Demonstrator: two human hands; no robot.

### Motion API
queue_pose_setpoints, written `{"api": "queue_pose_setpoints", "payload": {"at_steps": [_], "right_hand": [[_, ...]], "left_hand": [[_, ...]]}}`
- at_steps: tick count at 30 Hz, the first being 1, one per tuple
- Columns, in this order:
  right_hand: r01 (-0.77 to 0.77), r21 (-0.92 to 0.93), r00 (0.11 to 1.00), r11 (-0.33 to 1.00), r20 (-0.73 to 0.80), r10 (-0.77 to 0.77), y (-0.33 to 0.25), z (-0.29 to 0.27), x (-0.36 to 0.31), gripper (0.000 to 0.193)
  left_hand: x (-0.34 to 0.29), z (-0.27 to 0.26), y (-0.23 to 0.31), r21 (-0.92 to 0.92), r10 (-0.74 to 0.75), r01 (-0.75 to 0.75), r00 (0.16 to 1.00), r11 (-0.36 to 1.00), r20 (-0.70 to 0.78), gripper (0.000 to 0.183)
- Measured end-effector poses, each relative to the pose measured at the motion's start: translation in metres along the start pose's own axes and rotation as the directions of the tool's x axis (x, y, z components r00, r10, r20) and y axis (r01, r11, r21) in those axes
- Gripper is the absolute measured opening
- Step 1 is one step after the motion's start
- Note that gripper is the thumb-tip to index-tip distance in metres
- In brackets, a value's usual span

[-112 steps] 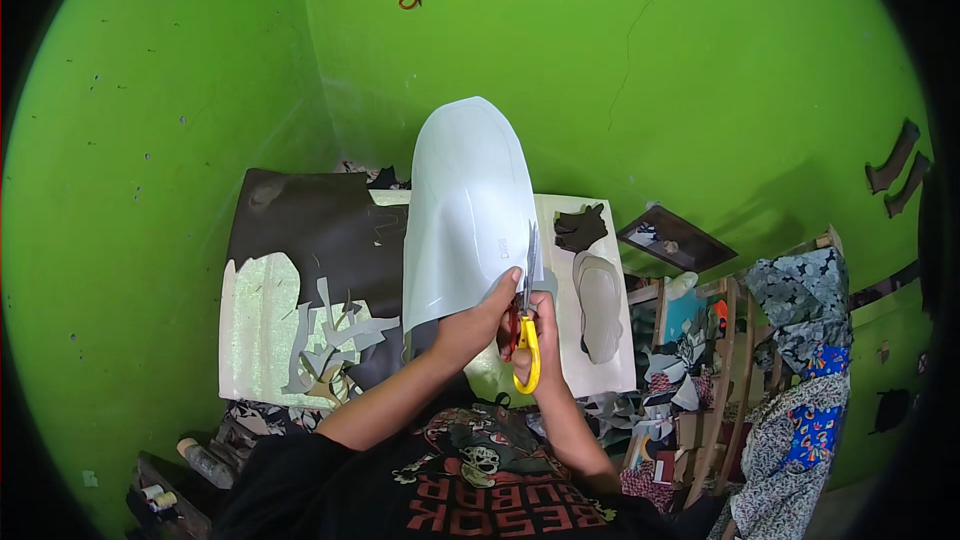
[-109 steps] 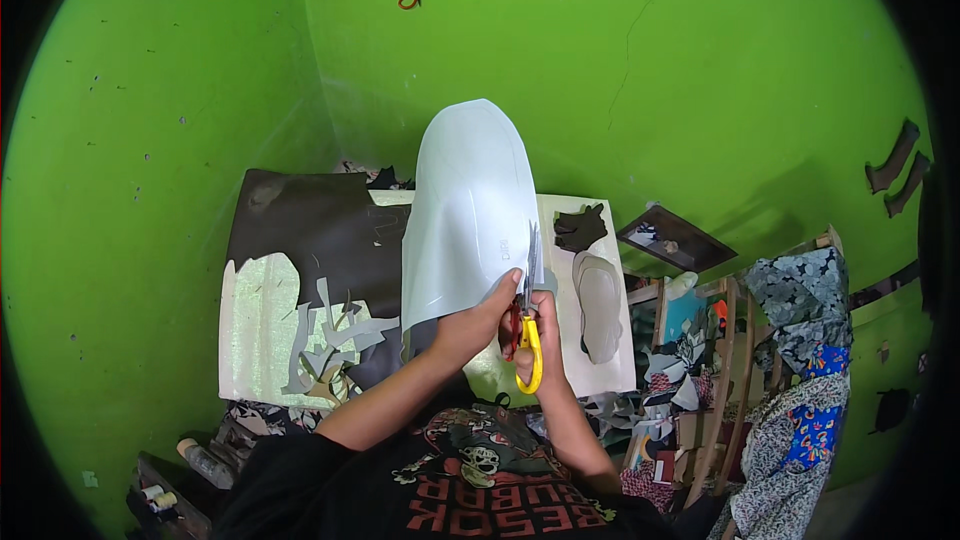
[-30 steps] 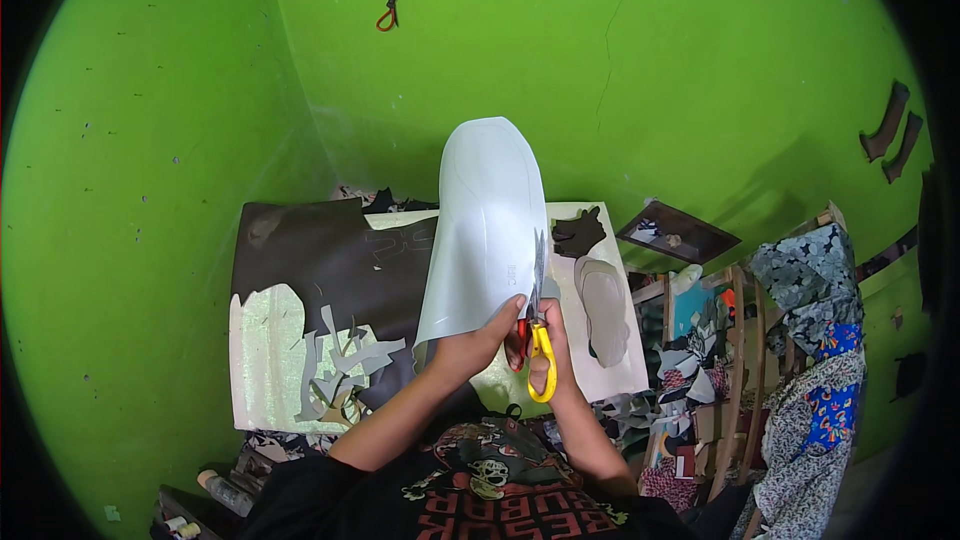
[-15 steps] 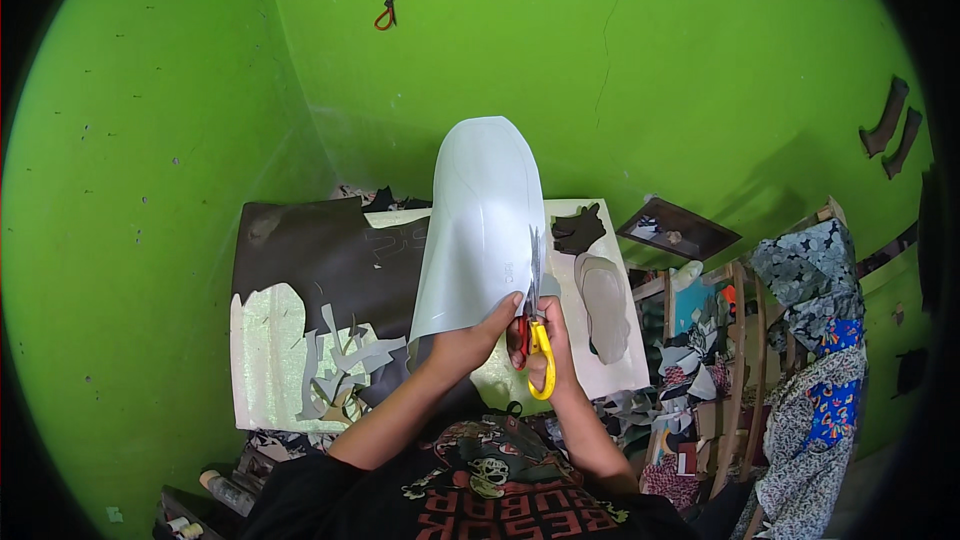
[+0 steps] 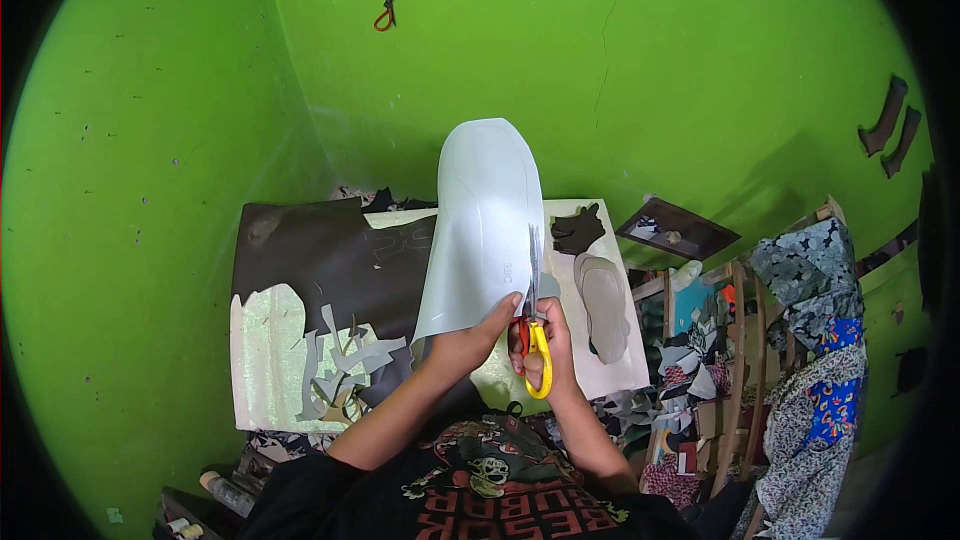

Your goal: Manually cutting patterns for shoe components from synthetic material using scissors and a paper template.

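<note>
From where I stand, cutting seems under way — left hand (image 5: pixel 468 344) pinching the raised white sheet (image 5: pixel 487 210), right hand (image 5: pixel 557 337) with fingers wrapped round yellow-and-red scissors (image 5: pixel 537 334) at its right edge — the next snip calling for steady tension

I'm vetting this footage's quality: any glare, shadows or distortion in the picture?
Head view: pale sheen on the white sheet; soft shadow on the green wall at right; black, rounded picture rim, with a wooden rail at right looking bowed.

Bright, sheen on white sheet (image 5: pixel 482 230), black fisheye rim, edges perhaps soft
</note>
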State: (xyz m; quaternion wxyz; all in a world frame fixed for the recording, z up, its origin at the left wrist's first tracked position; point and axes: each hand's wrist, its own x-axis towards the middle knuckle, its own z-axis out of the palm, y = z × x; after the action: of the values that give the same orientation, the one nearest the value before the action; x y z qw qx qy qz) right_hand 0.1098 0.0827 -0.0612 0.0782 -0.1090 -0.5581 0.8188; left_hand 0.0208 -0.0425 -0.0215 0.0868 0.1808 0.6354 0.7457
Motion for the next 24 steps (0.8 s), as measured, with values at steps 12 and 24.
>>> {"api": "queue_pose_setpoints", "payload": {"at_steps": [12,24], "right_hand": [[0.072,-0.002,0.997,0.997,-0.012,-0.072,-0.001,0.009,0.002,0.06],[0.137,-0.131,0.99,0.982,-0.003,-0.139,-0.001,0.002,0.006,0.1]], "left_hand": [[0.0,-0.004,-0.002,0.002,-0.012,0.012,0.999,1.0,0.031,0.03],[-0.006,-0.005,-0.018,0.134,0.078,-0.096,0.987,0.986,0.137,0.034]]}}
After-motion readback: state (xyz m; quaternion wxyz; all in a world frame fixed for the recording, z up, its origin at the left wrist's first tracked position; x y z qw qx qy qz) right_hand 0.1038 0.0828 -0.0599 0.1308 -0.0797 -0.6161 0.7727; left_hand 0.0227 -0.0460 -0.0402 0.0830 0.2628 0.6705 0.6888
